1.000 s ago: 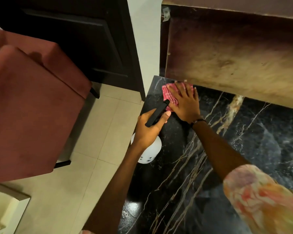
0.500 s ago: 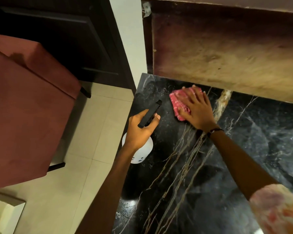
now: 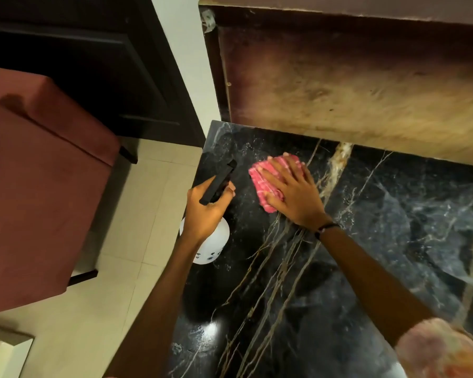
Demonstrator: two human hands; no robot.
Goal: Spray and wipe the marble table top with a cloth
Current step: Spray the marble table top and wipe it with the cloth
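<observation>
The right hand (image 3: 292,195) lies flat, fingers spread, pressing a pink cloth (image 3: 265,181) onto the black marble table top (image 3: 366,241) near its 11 o'clock corner. At 9 o'clock of the cloth, just beside it, the left hand (image 3: 205,211) grips a white spray bottle (image 3: 212,246) with a black nozzle (image 3: 219,181).

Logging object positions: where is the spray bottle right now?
In the head view, the spray bottle is gripped in the left hand over the marble table top's left edge, left of the pink cloth.
</observation>
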